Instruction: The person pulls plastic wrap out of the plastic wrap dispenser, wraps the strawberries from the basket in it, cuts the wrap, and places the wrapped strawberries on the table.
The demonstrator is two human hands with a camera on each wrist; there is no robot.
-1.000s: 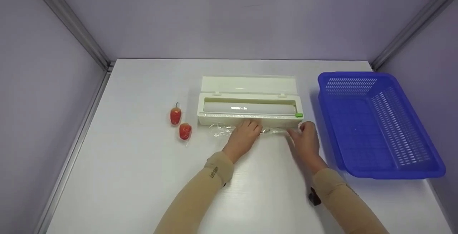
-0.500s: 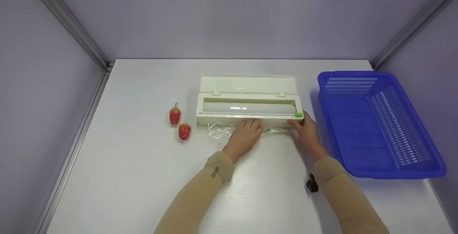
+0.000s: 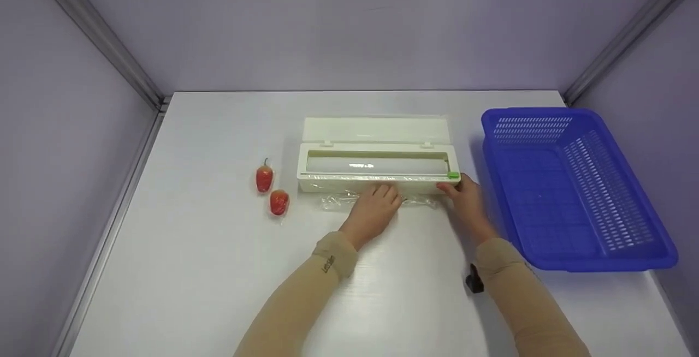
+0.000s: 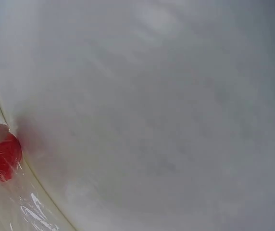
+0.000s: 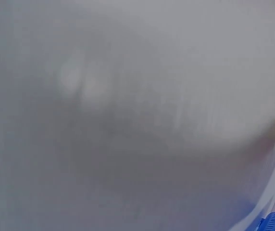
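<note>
A white cling film dispenser [image 3: 377,185] lies with its lid raised, the roll showing inside and a green slider at the right end. Clear film [image 3: 338,201] hangs down its front. My left hand [image 3: 374,209] is at the front middle; in the left wrist view its fingers hold a red fruit [image 4: 5,156] covered by film, which the hand hides in the head view. My right hand [image 3: 467,201] grips the dispenser's front right corner, thumb on the front and fingers round the end. Two film-wrapped red fruits, a stemmed one [image 3: 264,178] and a rounder one [image 3: 279,202], lie left.
A blue plastic basket [image 3: 557,204] with slotted sides stands close to the right of my right hand. The white table [image 3: 207,269] is bounded by pale walls at the back and sides. A small black object [image 3: 474,279] shows at the right sleeve.
My right hand has let go of the film's right edge and moved up to the dispenser's right end, which it now grips. The left hand stays in place.
</note>
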